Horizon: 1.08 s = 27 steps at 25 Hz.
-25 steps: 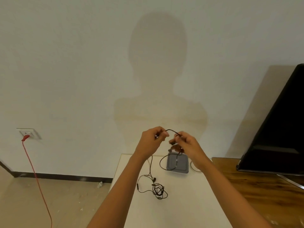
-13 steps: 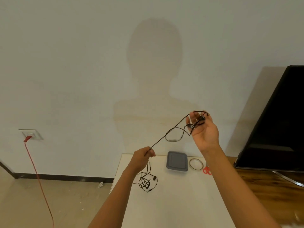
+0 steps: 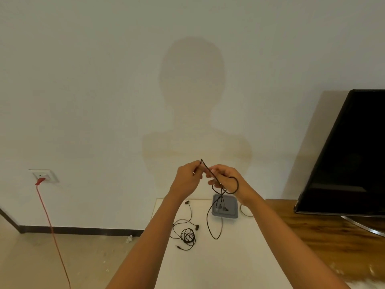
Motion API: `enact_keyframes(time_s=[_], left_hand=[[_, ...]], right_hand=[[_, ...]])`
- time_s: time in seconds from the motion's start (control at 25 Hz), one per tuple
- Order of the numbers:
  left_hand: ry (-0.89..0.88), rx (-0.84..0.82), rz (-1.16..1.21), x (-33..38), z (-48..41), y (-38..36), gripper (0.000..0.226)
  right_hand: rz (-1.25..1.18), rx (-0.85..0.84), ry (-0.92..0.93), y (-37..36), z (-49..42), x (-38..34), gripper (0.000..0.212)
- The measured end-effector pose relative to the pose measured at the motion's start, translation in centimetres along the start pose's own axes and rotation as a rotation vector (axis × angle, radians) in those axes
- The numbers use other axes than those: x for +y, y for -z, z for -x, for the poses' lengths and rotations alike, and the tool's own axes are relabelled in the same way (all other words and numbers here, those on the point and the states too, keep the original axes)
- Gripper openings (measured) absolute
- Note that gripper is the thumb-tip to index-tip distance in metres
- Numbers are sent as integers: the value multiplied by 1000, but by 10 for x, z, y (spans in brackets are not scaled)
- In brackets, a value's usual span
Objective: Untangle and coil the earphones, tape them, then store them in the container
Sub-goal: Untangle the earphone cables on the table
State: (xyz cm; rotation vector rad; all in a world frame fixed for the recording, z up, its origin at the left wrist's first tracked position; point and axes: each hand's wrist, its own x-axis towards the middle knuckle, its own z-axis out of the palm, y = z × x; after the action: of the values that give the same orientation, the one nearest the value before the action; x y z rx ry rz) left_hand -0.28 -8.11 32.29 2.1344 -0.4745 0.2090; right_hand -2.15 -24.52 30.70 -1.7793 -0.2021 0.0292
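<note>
Held one pair of earphones (image 3: 215,238) up over the white table (image 3: 229,263), not yet coiled. Pinched a high point of the cord with the left hand (image 3: 188,178); curled the right hand (image 3: 227,180) round a loop, with the slack dangling in front of the grey container (image 3: 233,214). Seemed to have the buds hanging there too, though too small to be sure. Kept a second tangled pair (image 3: 187,236) flat on the table, near the dangling slack but apart from it. Risked cinching the crossing under the right hand into a knot with any hard pull. Risked also sweeping the low slack into the second pair and snarling both.
</note>
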Motion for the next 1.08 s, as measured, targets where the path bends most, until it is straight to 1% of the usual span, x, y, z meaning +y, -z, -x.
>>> enact_keyframes(time_s=[0.08,0.12,0.2,0.24,0.32,0.44,0.56,0.64,0.72,0.8,0.88,0.92,1.08], left_hand=[[115,67,72,-1,5,6,28],[209,97,179,-2,9,10,30],[368,140,457,-1,15,20,30],[414,155,569,1,16,25,29],[462,163,692,6,19,33,26],[470,133,758,15,25,40,24],[457,89,722,23,30,45,29],[466,52,753,27,34,47,33],[505,14,898,33,38,46,35],[503,1,1065,39,41,46,36],[463,46,1153,43,41,49,35],[440,91,1149,44,40,52,33],[352,234,960,39,38,66,28]], right_hand=[[3,95,-16,6,1,-2,25],[33,122,-33,11,3,-2,26],[38,117,-53,20,10,2,20],[12,95,-55,24,12,5,15],[-30,61,-56,25,19,5,12],[-71,44,-55,18,26,1,14],[-94,31,-37,10,29,-6,15],[-66,36,-14,5,30,-8,14],[-26,41,21,0,29,-9,20],[78,46,47,-7,28,-8,23],[169,33,28,-10,28,-3,23],[180,23,6,-11,30,1,22],[95,18,-15,-9,36,17,24]])
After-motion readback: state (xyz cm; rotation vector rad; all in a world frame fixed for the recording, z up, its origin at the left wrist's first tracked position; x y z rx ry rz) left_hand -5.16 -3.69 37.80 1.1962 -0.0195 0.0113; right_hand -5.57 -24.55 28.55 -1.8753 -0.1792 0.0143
